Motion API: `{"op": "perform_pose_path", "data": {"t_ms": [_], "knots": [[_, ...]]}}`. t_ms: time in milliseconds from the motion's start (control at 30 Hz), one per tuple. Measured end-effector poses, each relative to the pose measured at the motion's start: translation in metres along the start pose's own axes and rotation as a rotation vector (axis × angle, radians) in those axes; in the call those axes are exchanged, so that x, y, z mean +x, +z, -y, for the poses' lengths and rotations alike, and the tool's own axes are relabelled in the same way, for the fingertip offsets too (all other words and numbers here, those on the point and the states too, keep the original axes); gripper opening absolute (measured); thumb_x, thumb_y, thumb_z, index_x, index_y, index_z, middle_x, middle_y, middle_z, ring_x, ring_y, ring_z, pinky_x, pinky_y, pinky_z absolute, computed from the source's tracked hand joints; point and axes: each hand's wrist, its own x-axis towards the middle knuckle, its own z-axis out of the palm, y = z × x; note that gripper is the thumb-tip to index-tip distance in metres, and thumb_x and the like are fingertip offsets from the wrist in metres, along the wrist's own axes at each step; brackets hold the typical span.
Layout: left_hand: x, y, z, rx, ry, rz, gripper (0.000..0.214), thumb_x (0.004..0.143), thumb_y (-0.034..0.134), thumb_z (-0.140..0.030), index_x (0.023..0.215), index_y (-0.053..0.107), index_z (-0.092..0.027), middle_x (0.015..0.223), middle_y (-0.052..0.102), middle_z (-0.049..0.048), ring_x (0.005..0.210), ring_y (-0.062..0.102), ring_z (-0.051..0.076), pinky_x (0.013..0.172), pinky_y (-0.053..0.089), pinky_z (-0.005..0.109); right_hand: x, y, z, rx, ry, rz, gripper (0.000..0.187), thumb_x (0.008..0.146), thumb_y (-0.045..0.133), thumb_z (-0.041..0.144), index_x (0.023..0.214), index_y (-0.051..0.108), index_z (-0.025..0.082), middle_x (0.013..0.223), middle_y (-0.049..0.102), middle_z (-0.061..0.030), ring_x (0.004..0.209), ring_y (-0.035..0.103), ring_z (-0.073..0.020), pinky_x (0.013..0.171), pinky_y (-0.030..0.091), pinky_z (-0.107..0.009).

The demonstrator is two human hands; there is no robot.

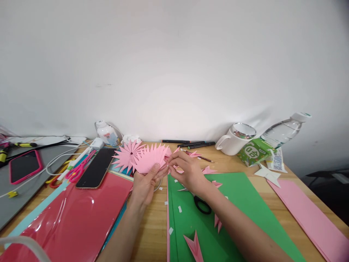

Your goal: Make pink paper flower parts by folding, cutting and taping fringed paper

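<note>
My left hand (145,184) is closed on a fan of pink cut-paper petals (151,158), thumb pressed against its lower edge. My right hand (185,171) pinches the right end of the same pink fan with fingertips together. A finished spiky pink paper flower (127,154) lies just left of the fan, on the table. Loose pink folded pieces (208,170) lie behind my right hand, and another pink arrow-shaped piece (194,246) rests on the green sheet (240,196) near the front edge.
Black scissors (202,204) lie on the green sheet under my right forearm. A red sheet (76,218), a black phone (96,168), pink scissors (79,169) and a pink-cased phone (24,165) sit left. A white mug (236,139), water bottle (285,130), tissue pack (253,151) and pink strips (311,214) are right.
</note>
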Motion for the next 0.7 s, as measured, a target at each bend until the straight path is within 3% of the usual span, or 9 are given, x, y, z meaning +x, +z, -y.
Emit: {"op": "perform_pose_path", "data": {"t_ms": [133, 300, 500, 600, 700], "knots": [[0.0, -0.001, 0.0, 0.011, 0.008, -0.007, 0.041, 0.053, 0.09, -0.023, 0.085, 0.067, -0.011, 0.083, 0.077, 0.0103, 0.071, 0.074, 0.028, 0.077, 0.061, 0.041, 0.0, -0.003, -0.001, 0.064, 0.053, 0.049, 0.014, 0.084, 0.053, 0.008, 0.081, 0.062, 0.018, 0.09, 0.066, -0.0088, 0.081, 0.065, -0.0181, 0.07, 0.053, -0.032], [0.002, -0.005, 0.001, 0.029, -0.013, 0.002, 0.034, 0.056, 0.088, -0.023, 0.078, 0.065, -0.011, 0.078, 0.076, 0.0105, 0.076, 0.074, 0.031, 0.081, 0.06, 0.043, -0.002, -0.013, -0.009, 0.133, -0.037, 0.229, 0.014, 0.091, 0.052, 0.012, 0.092, 0.064, 0.017, 0.097, 0.068, -0.01, 0.092, 0.066, -0.0188, 0.079, 0.054, -0.032], [0.002, -0.003, 0.002, 0.034, -0.015, 0.025, 0.041, 0.052, 0.09, -0.025, 0.081, 0.065, -0.012, 0.08, 0.077, 0.0094, 0.075, 0.074, 0.03, 0.083, 0.059, 0.046, -0.003, -0.009, -0.008, 0.06, -0.087, 0.205, 0.017, 0.092, 0.049, 0.012, 0.089, 0.066, 0.015, 0.095, 0.068, -0.0119, 0.09, 0.066, -0.0201, 0.075, 0.055, -0.032], [0.002, -0.004, 0.002, 0.054, -0.014, 0.029, 0.042, 0.053, 0.089, -0.028, 0.082, 0.065, -0.012, 0.08, 0.077, 0.0089, 0.075, 0.074, 0.029, 0.082, 0.059, 0.045, 0.001, -0.009, -0.003, 0.159, 0.043, 0.122, 0.016, 0.09, 0.052, 0.014, 0.084, 0.067, 0.017, 0.091, 0.069, -0.0105, 0.088, 0.066, -0.0198, 0.076, 0.053, -0.033], [0.003, -0.006, 0.003, 0.068, 0.01, 0.007, 0.043, 0.054, 0.089, -0.027, 0.087, 0.065, -0.012, 0.084, 0.076, 0.0092, 0.076, 0.074, 0.031, 0.082, 0.059, 0.046, 0.006, -0.012, 0.004, 0.369, 0.295, -0.024, 0.017, 0.088, 0.057, 0.023, 0.074, 0.066, 0.019, 0.085, 0.069, -0.0072, 0.083, 0.064, -0.0187, 0.072, 0.052, -0.032]]}}
